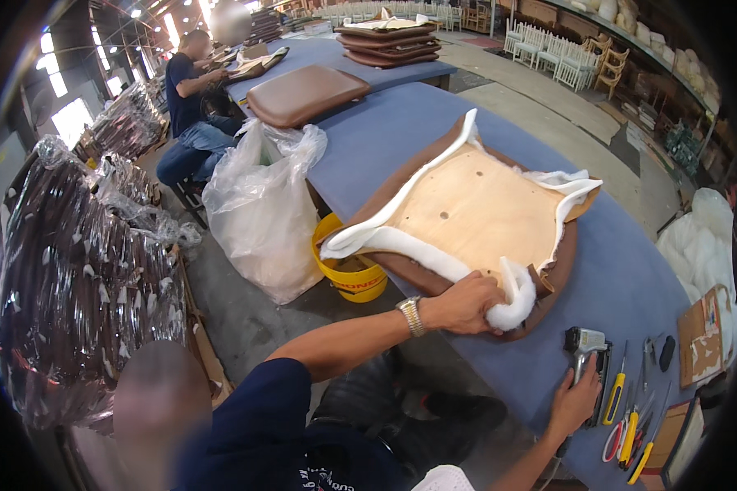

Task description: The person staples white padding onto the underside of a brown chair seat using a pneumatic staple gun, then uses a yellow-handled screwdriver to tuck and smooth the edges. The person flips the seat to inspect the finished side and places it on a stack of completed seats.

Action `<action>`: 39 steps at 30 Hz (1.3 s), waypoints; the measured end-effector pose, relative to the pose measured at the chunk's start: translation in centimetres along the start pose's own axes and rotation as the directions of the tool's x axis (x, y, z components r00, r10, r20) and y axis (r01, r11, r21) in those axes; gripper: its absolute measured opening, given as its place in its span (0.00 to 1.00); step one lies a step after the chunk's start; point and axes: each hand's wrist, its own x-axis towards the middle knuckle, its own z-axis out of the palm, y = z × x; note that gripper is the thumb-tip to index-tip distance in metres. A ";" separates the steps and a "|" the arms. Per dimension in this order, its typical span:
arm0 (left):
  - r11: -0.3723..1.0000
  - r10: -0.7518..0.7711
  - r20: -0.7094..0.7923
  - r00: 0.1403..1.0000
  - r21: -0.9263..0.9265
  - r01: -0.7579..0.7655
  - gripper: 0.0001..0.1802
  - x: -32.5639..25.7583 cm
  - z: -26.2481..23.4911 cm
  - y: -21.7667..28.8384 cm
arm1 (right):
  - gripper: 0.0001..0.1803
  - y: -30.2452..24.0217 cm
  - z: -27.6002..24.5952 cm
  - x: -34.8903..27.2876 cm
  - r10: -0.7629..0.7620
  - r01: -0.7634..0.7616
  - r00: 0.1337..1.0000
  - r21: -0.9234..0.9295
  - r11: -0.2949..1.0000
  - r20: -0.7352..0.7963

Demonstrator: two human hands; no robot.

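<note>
A chair seat lies upside down on the blue table, its pale plywood base (467,209) facing up. White padding (422,255) and a brown cover (565,254) stand loose around the edges, with padding peaks at the corners. My left hand (469,303) is closed on the near edge of the seat, beside a curled flap of padding; its fingertips are partly hidden. Over to the right, my right hand (575,398) wraps the handle of a staple gun (585,342) at the table's edge.
Pliers, scissors (612,442) and a yellow-handled screwdriver (615,397) lie right of the staple gun. A yellow bucket (360,284) and a plastic bag (262,217) stand left of the table (622,245). Beyond are a finished brown seat (307,94), stacked seats (387,45) and a co-worker (190,98).
</note>
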 end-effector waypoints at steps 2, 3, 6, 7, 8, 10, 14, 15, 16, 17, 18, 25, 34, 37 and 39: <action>0.995 0.065 -0.019 0.998 -0.068 -0.066 0.20 -0.3 0.0 1.0 | 0.34 -0.1 -0.5 0.2 0.032 -0.032 0.999 -0.006 0.999 -0.001; 0.992 0.092 -0.059 0.994 -0.081 -0.097 0.20 -1.1 0.6 1.9 | 0.34 -0.1 -0.5 0.1 0.037 -0.037 0.999 0.008 0.999 0.001; 0.987 0.102 -0.059 0.993 -0.121 -0.109 0.19 -2.7 1.4 2.6 | 0.34 -0.2 -0.8 -0.5 0.052 -0.053 0.999 0.046 0.998 0.016; 0.985 0.098 -0.039 0.994 -0.138 -0.103 0.19 -3.1 1.8 2.7 | 0.34 -0.1 -1.0 -0.7 0.060 -0.061 0.998 0.054 0.997 0.020; 0.989 0.063 -0.035 0.997 -0.133 -0.067 0.19 -3.1 1.8 2.5 | 0.34 0.0 -0.8 -0.5 0.037 -0.038 0.999 0.081 0.996 0.006; 0.985 0.008 0.021 1.000 -0.175 -0.004 0.20 -2.3 1.8 2.7 | 0.34 1.3 -0.7 -0.6 0.042 -0.042 0.999 0.089 0.995 0.000; 0.967 -0.057 -0.012 0.998 -0.249 0.053 0.24 -1.6 0.3 2.8 | 0.29 4.2 -0.7 3.1 -0.224 0.223 0.975 0.124 0.967 -0.005; 0.948 -0.144 0.115 0.983 -0.267 0.171 0.22 -1.3 -0.7 3.3 | 0.27 3.9 -2.9 3.0 -0.103 0.085 0.992 0.216 0.973 0.074; 0.988 -0.084 0.128 0.988 -0.122 0.099 0.20 -1.1 -1.0 1.9 | 0.26 1.9 -5.6 3.2 -0.007 -0.035 0.992 0.318 0.947 0.130; 0.973 -0.060 0.161 0.985 -0.210 0.094 0.20 -0.5 -1.0 1.3 | 0.25 1.5 -7.5 2.0 0.044 -0.091 0.992 0.449 0.889 0.115; 0.953 -0.042 0.196 0.980 -0.288 0.098 0.19 -0.4 -1.3 1.3 | 0.24 1.1 -9.4 0.2 0.098 -0.145 0.989 0.577 0.804 0.113; 0.994 0.109 0.229 0.967 -0.051 -0.100 0.19 -0.8 -3.2 1.1 | 0.30 -4.7 -12.6 -12.5 0.174 -0.330 0.944 0.799 0.502 0.280; 0.983 0.127 0.288 0.949 -0.166 -0.081 0.20 0.8 -3.7 -1.1 | 0.20 -14.1 -6.9 -15.3 -0.009 -0.346 0.934 0.908 0.236 0.358; 0.978 0.150 0.318 0.936 -0.184 -0.094 0.20 1.1 -4.6 -2.1 | 0.22 -15.1 -6.4 -14.9 0.034 -0.394 0.917 0.887 0.241 0.398; 0.975 0.186 0.323 0.928 -0.175 -0.135 0.20 1.5 -4.9 -2.7 | 0.22 -16.1 -6.3 -14.2 0.031 -0.388 0.919 0.886 0.255 0.393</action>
